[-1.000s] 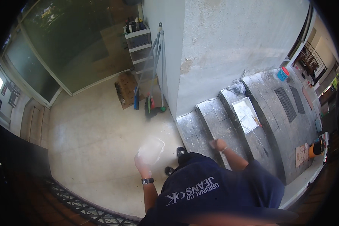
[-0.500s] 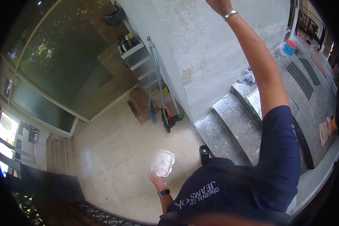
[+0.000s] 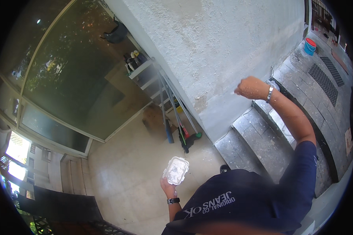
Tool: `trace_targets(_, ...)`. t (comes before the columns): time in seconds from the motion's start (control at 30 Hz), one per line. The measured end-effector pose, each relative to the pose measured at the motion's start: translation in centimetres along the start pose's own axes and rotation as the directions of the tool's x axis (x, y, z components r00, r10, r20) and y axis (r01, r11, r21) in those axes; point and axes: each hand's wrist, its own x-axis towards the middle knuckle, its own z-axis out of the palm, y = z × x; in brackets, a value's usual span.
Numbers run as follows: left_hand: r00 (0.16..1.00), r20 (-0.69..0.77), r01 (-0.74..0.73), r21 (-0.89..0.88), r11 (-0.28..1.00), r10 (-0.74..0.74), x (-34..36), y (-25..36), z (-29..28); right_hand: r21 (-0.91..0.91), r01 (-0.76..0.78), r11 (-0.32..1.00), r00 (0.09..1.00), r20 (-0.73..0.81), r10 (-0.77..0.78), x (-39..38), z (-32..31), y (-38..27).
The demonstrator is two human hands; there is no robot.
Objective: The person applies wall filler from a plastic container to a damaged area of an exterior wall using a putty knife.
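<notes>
My left hand (image 3: 168,188) grips the lower edge of a small white plastic container (image 3: 187,166), which has a pale, lumpy white paste (image 3: 176,170) inside. It is held low over the beige floor. To the right, my right hand (image 3: 252,88) is closed, held in front of a rough white wall (image 3: 211,51) just above the steps. Whatever its fingers might hold is hidden. White specks dot my right forearm. The wall shows flaking paint and a brownish patch near its corner.
Grey steps (image 3: 249,137), spattered white, climb at the right toward dark mats (image 3: 323,83) and a blue bucket with a red rim (image 3: 310,47). Long-handled brooms and mops (image 3: 171,103) lean at the wall's corner. Behind them are a shelf (image 3: 140,69) with bottles and a large glass panel (image 3: 70,70).
My right hand has come down from high on the wall, and that arm is now bent. The container stays in my left hand. The whole view has shifted somewhat.
</notes>
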Motion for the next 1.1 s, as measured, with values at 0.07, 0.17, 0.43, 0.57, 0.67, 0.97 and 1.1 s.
trace_targets(0.07,1.000,0.030,-0.002,0.040,0.999,0.000,1.4,-0.3,1.2,-0.047,0.010,0.999,0.813,-0.582,-0.036,-0.4,-5.2,1.2)
trace_targets(0.17,0.996,0.093,-0.018,0.033,0.999,0.015,2.8,-0.3,3.4,-0.194,-0.136,0.972,0.128,-0.976,-0.177,1.0,-15.0,3.0)
trace_targets(0.43,0.989,0.149,0.020,0.025,0.999,-0.023,3.1,-1.7,5.7,-0.252,-0.320,0.913,0.258,-0.951,-0.172,7.1,-14.3,0.0)
trace_targets(0.57,0.981,0.179,0.063,0.075,0.995,-0.075,2.7,-2.3,5.2,-0.278,-0.003,0.961,0.639,-0.739,-0.212,3.7,-2.4,-4.1)
trace_targets(0.67,0.984,0.137,0.095,0.140,0.986,-0.115,2.5,-1.7,5.8,0.051,0.263,0.964,0.897,-0.381,-0.224,1.0,5.3,-7.2)
trace_targets(0.97,0.971,0.199,-0.172,0.199,0.965,0.132,3.4,1.6,10.1,0.624,0.510,0.592,0.771,-0.637,0.007,-3.9,5.4,-17.6)
trace_targets(1.1,0.961,0.246,-0.189,0.247,0.950,0.127,2.2,2.3,8.2,0.637,0.568,0.521,0.764,-0.643,-0.048,-3.5,6.5,-20.6)
